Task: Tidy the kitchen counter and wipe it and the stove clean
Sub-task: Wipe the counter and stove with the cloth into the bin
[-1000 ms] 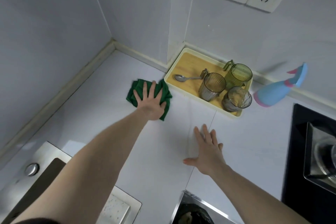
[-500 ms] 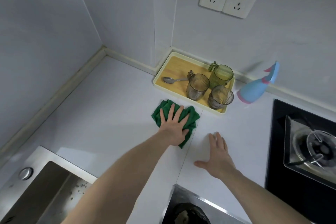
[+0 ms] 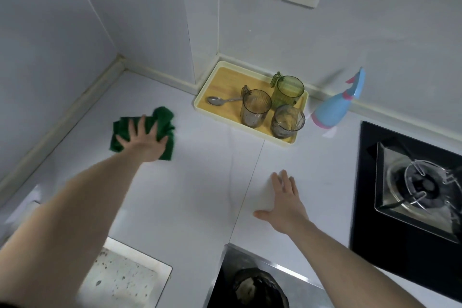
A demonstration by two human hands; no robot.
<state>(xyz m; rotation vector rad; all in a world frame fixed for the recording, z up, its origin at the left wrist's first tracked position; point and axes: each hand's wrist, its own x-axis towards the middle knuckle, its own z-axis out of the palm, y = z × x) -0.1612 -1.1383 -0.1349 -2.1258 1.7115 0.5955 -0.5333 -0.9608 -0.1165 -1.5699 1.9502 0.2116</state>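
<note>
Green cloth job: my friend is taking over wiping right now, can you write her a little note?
Left hand: flat, pressing the green cloth on the white counter, left of the yellow tray.
Right hand: flat on the counter, holding nothing.
Done: three cups and a spoon sit on the tray; blue spray bottle stands beside it.
Left: finish the counter, then wipe the stove.

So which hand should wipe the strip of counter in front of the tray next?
Left, probably. The left hand already presses flat on the green cloth, left of the tray. The right hand lies flat on the bare counter, holding nothing.
</note>
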